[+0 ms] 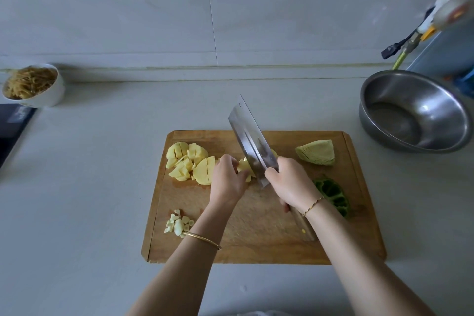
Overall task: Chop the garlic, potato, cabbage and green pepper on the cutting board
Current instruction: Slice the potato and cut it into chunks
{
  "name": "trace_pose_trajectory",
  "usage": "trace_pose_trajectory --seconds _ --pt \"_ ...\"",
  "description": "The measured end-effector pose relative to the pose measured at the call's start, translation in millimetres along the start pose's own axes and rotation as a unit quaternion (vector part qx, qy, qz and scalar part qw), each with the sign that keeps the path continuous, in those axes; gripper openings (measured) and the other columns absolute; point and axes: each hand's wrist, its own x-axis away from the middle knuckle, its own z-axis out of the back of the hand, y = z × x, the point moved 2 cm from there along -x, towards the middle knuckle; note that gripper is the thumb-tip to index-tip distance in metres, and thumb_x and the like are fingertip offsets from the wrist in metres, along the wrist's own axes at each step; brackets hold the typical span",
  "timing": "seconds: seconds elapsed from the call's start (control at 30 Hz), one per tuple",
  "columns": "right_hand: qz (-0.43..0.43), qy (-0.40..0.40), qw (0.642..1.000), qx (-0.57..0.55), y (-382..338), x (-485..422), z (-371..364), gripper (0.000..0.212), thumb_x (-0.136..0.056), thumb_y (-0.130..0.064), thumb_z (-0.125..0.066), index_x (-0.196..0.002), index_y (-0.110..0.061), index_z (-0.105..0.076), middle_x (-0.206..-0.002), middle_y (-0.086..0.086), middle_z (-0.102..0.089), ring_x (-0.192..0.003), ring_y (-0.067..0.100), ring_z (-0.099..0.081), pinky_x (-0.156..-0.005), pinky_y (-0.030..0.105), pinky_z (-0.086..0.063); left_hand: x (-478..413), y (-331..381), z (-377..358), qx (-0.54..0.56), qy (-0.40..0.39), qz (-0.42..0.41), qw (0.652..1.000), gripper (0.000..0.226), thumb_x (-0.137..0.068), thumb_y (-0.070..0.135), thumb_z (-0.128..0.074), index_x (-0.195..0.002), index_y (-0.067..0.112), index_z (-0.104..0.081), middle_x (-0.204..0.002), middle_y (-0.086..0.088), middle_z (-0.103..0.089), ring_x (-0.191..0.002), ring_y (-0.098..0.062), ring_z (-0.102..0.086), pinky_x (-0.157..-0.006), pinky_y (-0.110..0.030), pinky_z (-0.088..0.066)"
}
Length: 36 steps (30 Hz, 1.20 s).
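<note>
Your left hand (227,179): fingers curled on a potato piece (243,165) at the centre of the cutting board (256,246)
Your right hand (289,185): gripping the cleaver (250,141), blade just beside that piece
Garlic (178,223): near-left corner, beside your left wrist
Cabbage (316,152), green pepper (333,195): right edge

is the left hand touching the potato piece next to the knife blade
Touching. The head view shows the left hand with its fingertips curled onto the potato piece, with no gap between them, right beside the cleaver.

Seemingly open counter (89,161) left; bowl (423,90) right.
</note>
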Motion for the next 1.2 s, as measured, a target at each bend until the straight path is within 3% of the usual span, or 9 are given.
trace_pose_trajectory --seconds 0.13,0.33,0.6,0.77,1.0,1.2 --pt "0.014 0.013 1.0 -0.004 -3 10 1 0.021 -0.095 -0.014 -0.035 -0.101 0.002 -0.046 -0.046 0.006 -0.044 -0.026 0.017 -0.043 -0.054 0.044 -0.056 1 -1 1 0.001 0.005 -0.001 1.0 0.024 -0.089 0.019 -0.064 -0.107 0.009 -0.051 -0.097 -0.001 -0.055 -0.087 -0.014 -0.053 -0.06 -0.016 -0.036" --pt "0.025 0.002 1.0 0.009 -4 17 -2 0.011 -0.096 -0.015 -0.035 -0.093 -0.009 -0.044 -0.049 0.003 -0.043 -0.021 0.009 -0.04 -0.037 0.023 -0.04 1 -1 0 0.004 0.008 0.011 1.0 0.028 -0.09 0.017 -0.063 -0.113 0.007 -0.052 -0.102 -0.005 -0.057 -0.09 -0.017 -0.056 -0.071 -0.025 -0.046" --pt "0.027 0.016 0.999 0.038 -2 17 -4 0.025 -0.096 -0.017 -0.036 -0.071 -0.017 -0.038 -0.053 0.003 -0.044 -0.022 0.008 -0.042 -0.033 0.02 -0.035 2 -1 -3 0.004 0.013 0.014 1.0 0.025 -0.09 0.017 -0.062 -0.111 0.008 -0.051 -0.101 -0.005 -0.056 -0.088 -0.016 -0.054 -0.069 -0.023 -0.042" --pt "0.02 0.008 0.999 0.041 -3 16 -4 0.021 -0.097 -0.017 -0.035 -0.077 -0.015 -0.041 -0.054 0.003 -0.045 -0.023 0.008 -0.043 -0.035 0.021 -0.037 1 -1 -2 0.003 0.013 0.018 1.0 0.023 -0.09 0.015 -0.062 -0.11 0.007 -0.052 -0.1 -0.006 -0.057 -0.088 -0.018 -0.056 -0.07 -0.026 -0.046" --pt "0.013 0.006 0.998 0.067 -10 13 -7 0.013 -0.097 -0.018 -0.032 -0.09 -0.011 -0.04 -0.061 0.005 -0.049 -0.038 0.016 -0.051 -0.047 0.032 -0.055 1 -2 -3 0.001 0.025 0.012 1.0 0.019 -0.089 0.014 -0.063 -0.104 0.007 -0.053 -0.096 -0.004 -0.056 -0.087 -0.019 -0.055 -0.074 -0.03 -0.049" --pt "0.021 0.006 0.997 0.071 -13 8 -11 0.027 -0.096 -0.016 -0.034 -0.069 -0.019 -0.034 -0.06 0.004 -0.047 -0.032 0.013 -0.047 -0.036 0.023 -0.039 0 -4 -3 0.012 0.028 0.013 0.999 0.02 -0.089 0.012 -0.064 -0.105 0.006 -0.055 -0.098 -0.007 -0.058 -0.087 -0.019 -0.057 -0.072 -0.028 -0.049"
